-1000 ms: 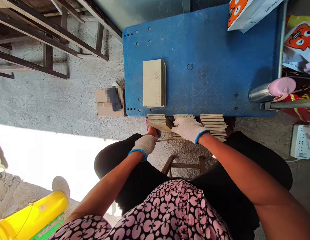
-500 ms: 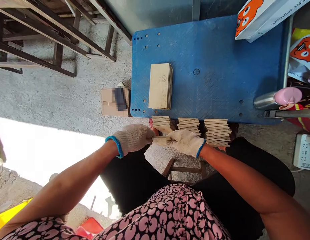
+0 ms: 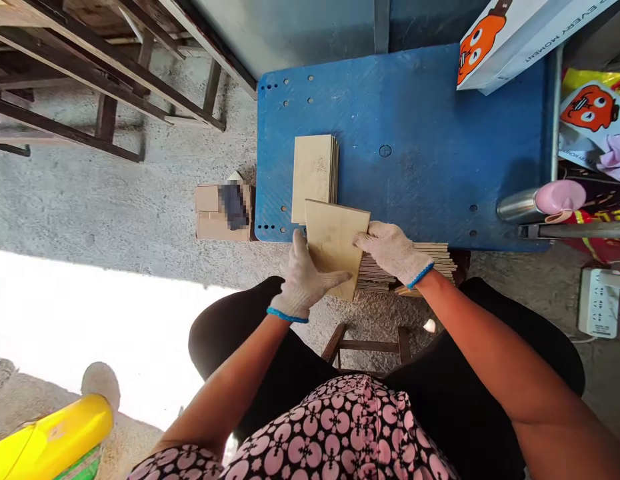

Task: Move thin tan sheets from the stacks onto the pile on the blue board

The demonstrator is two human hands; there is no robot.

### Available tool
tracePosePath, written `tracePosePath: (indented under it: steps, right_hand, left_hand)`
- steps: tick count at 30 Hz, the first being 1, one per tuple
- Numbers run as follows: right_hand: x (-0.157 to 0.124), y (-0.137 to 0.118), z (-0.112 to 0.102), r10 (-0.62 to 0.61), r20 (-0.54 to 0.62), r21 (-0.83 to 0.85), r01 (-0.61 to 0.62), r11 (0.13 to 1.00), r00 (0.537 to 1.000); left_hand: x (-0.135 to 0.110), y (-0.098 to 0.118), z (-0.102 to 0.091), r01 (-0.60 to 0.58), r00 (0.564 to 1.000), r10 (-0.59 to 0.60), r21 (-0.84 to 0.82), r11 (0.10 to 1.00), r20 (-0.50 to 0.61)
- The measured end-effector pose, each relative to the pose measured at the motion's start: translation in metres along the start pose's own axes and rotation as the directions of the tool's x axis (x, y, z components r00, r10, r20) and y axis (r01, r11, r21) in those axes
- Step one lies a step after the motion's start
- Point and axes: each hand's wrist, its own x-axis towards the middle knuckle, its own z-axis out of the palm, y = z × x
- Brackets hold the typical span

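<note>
Both hands wear white knit gloves with blue cuffs. My left hand and my right hand together grip a flat tan board, tilted up with its broad face toward me, over the near edge of the blue table. Just beyond it a small stack of the same boards lies flat on the table. Under my right hand, stacks of boards rest below the table's near edge.
A white box with an orange cartoon face sits at the table's far right. A steel bottle with a pink cap lies at right. A cardboard box, wooden frames, a power strip and a yellow object surround me.
One board was pulled from the stacks below the table edge, held edge-on between both hands, then lifted and turned so its flat face shows over the table's near edge.
</note>
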Motion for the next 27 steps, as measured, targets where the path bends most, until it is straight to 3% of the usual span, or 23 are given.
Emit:
tracePosePath:
  steps: [4, 8, 13, 16, 18, 23, 27]
  right_hand:
    - [0.007, 0.006, -0.005, 0.048, -0.06, 0.075, -0.043, 0.996, 0.997]
    - [0.012, 0.016, -0.005, 0.086, -0.126, 0.152, -0.067, 0.986, 0.988]
    - [0.02, 0.02, 0.003, 0.168, -0.235, 0.3, -0.093, 0.949, 0.957]
    - [0.024, 0.019, 0.007, 0.22, -0.207, 0.478, -0.097, 0.873, 0.953]
    - [0.024, 0.019, 0.008, 0.235, -0.187, 0.513, -0.109, 0.851, 0.954]
    - [0.016, 0.025, 0.008, 0.185, -0.115, 0.338, -0.137, 0.931, 0.976]
    - [0.012, 0.026, 0.007, 0.151, -0.084, 0.213, -0.13, 0.968, 0.985]
  left_hand:
    - [-0.013, 0.029, 0.042, 0.077, 0.994, -0.072, 0.064, 0.995, -0.088]
    - [0.0, 0.048, 0.054, 0.07, 0.995, -0.064, 0.087, 0.994, -0.071]
    - [0.03, 0.046, 0.04, 0.102, 0.995, -0.104, 0.088, 0.991, 0.01]
    - [0.056, 0.037, 0.022, 0.133, 0.991, -0.135, 0.124, 0.983, 0.006]
    - [0.076, 0.032, 0.007, 0.172, 0.985, -0.17, 0.159, 0.972, -0.027]
    - [0.132, 0.031, -0.019, 0.282, 0.959, -0.27, 0.214, 0.935, -0.085]
    - [0.173, 0.033, -0.02, 0.319, 0.947, -0.307, 0.206, 0.925, -0.091]
